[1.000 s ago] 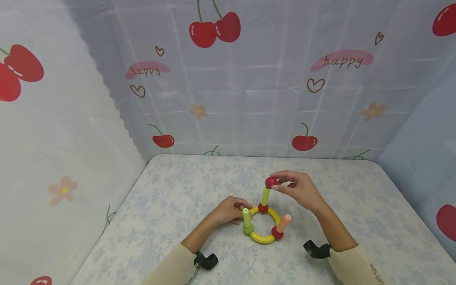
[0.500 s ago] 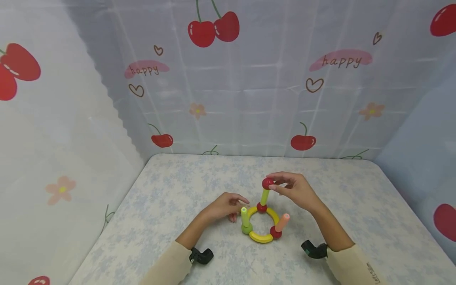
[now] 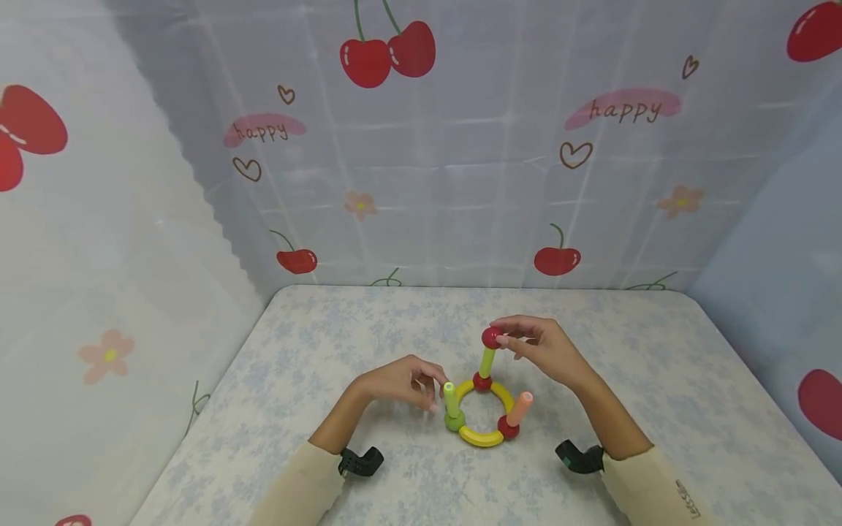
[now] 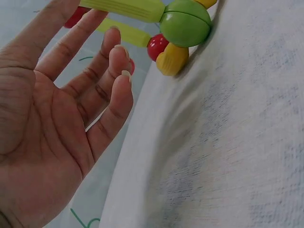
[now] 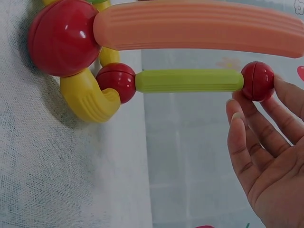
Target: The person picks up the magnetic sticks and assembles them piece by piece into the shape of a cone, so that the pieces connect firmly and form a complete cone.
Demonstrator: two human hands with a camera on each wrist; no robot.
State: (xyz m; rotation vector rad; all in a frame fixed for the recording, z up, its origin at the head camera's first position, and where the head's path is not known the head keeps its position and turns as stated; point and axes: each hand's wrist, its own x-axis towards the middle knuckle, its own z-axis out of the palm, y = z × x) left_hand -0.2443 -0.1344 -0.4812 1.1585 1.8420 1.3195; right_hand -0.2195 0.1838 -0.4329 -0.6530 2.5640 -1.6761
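Observation:
A ring of curved yellow pieces (image 3: 481, 437) lies on the table, joined by two red balls (image 3: 509, 427) and a green ball (image 3: 454, 420). An orange rod (image 5: 199, 26) and two yellow-green rods (image 5: 189, 80) stand up from these balls. On top of the far rod sits another red ball (image 3: 491, 337), which my right hand (image 3: 542, 351) pinches between thumb and fingers. My left hand (image 3: 404, 381) hovers left of the ring with loosely bent fingers and holds nothing. In the left wrist view its palm (image 4: 52, 128) faces the camera, near the green ball (image 4: 185, 23).
A pale blue-patterned table (image 3: 316, 329) carries the toy. Behind it and at the sides hang curtains (image 3: 454, 161) printed with cherries, hearts and flowers. A black camera (image 3: 362, 462) is worn on the left wrist, another black camera (image 3: 580, 457) on the right.
The red ball in my right hand has come down slightly left onto the top of the far rod. My left hand has drawn away from the ring toward the left.

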